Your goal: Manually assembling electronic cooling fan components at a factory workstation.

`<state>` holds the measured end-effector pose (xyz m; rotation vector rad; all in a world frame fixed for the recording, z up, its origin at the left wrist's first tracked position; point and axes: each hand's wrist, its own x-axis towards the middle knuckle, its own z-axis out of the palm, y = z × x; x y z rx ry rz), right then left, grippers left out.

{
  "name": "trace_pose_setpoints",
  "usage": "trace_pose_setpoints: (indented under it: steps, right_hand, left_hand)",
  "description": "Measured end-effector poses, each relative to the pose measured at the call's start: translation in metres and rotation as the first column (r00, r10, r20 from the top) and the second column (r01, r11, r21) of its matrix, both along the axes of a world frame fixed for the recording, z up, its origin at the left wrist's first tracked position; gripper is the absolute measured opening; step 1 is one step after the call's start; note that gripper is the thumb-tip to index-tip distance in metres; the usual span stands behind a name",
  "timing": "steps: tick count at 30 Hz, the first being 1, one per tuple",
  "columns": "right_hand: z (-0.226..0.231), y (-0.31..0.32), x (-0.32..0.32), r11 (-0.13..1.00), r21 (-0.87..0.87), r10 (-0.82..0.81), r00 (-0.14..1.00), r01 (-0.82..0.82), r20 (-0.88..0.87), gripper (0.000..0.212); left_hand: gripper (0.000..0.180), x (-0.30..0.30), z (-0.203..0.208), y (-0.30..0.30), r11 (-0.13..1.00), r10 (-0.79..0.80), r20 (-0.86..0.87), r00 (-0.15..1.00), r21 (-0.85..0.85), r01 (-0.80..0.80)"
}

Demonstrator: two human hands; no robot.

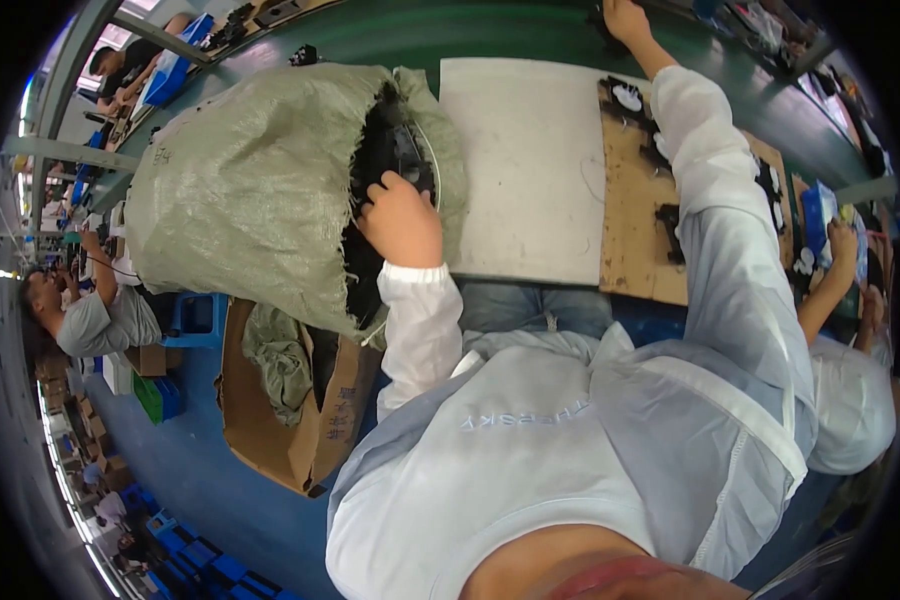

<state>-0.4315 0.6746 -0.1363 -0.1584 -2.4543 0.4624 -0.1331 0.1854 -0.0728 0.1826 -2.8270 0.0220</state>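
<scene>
My left hand (403, 222) is at the mouth of a large grey-green woven sack (250, 190), its fingers curled in among black plastic parts (410, 150). Whatever lies under those fingertips is hidden. At the far end of my outstretched arm, my right hand (627, 22) is bent around a dark part (602, 24) at the top edge of the view, where the picture cuts it off. Between the sack and my right arm lies a white board (520, 170). A brown cardboard sheet (630, 265) beside it bears several black parts (668, 230), some with white round pieces.
An open cardboard box (270, 455) holding a crumpled sack (278, 360) stands on the floor at left. A green work surface (530, 35) runs behind the board. Co-workers sit at far left (105, 315) and right (850, 400); a blue stool (198, 318) is near the box.
</scene>
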Motion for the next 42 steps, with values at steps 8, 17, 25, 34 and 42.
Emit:
trace_pose_setpoints:
  steps: [8, 17, 25, 34, 42]
  right_hand:
    - [0.044, -0.085, -0.01, 0.958, 0.283, -0.008, 0.978, -0.053, 0.209, 0.046]
    - [0.13, -0.216, 0.256, 0.349, -0.849, 0.831, 0.55, -0.396, 0.084, 0.054]
    - [0.063, -0.163, 0.351, -0.173, -0.931, 0.339, 0.868, -0.321, -0.363, 0.062]
    - [0.056, -0.2, 0.384, -0.794, -0.446, 0.071, 0.665, -0.413, -0.743, 0.054]
    - [0.081, -0.202, 0.404, -0.861, -0.322, 0.054, 0.56, -0.393, -0.827, 0.058]
  left_hand:
    - [0.034, 0.005, -0.005, -0.032, 0.987, -0.053, -0.114, 0.992, 0.147, 0.07]
    - [0.045, 0.005, 0.061, 0.054, 0.536, -0.313, -0.556, 0.77, 0.567, 0.626]
    - [0.025, -0.023, 0.046, 0.139, 0.061, -0.582, -0.508, 0.635, 0.751, 0.657]
    - [0.025, -0.097, -0.045, 0.221, 0.721, -0.569, -0.077, 0.819, 0.432, 0.542]
    - [0.019, -0.103, -0.044, 0.226, 0.796, -0.491, -0.255, 0.833, 0.257, 0.548]
